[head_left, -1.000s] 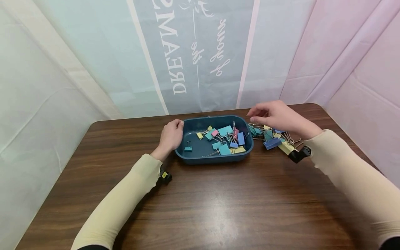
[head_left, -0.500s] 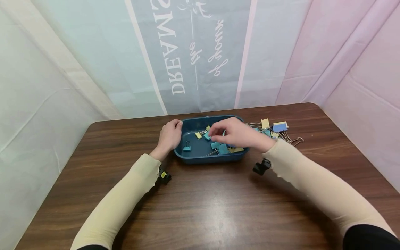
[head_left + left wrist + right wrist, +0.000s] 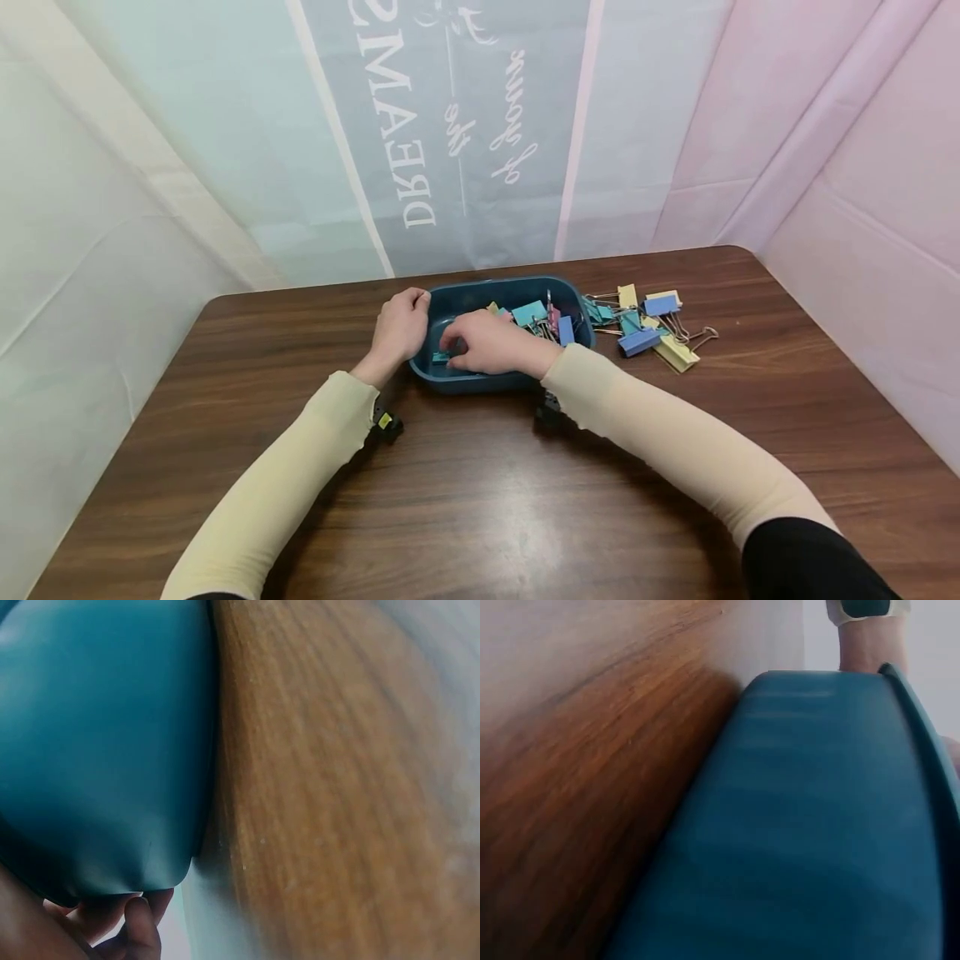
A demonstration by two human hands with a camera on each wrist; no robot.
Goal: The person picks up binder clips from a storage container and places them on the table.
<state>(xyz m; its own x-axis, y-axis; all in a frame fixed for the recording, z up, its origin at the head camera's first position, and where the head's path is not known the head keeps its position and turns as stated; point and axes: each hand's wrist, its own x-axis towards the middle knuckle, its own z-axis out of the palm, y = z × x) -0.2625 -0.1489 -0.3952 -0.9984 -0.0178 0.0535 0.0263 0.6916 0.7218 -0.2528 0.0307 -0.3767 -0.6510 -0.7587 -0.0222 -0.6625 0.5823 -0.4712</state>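
Note:
My left hand [image 3: 402, 327] grips the left end of a dark blue plastic tray [image 3: 472, 385]; in the left wrist view its fingers [image 3: 141, 924] curl at the tray's end. My right hand [image 3: 491, 342] reaches down into the tray's left part, thumb and forefinger apart. Its fingertips are right at a small teal binder clip [image 3: 439, 358] on the tray floor. Several more binder clips lie in the right part, among them a teal one [image 3: 529, 312] and a blue one [image 3: 566, 330]; my right hand hides some. The right wrist view shows mostly the tray's outer wall.
To the right of the tray lies a loose pile of binder clips, with a blue one [image 3: 639, 342] and a yellow one [image 3: 677, 354] at its front. Everything stands on a brown wooden table [image 3: 480, 492]. A printed curtain [image 3: 480, 167] hangs behind it.
My right hand has moved left from beside the clip pile, across the tray, and down to the small teal binder clip. My left hand has stayed at the tray's left end.

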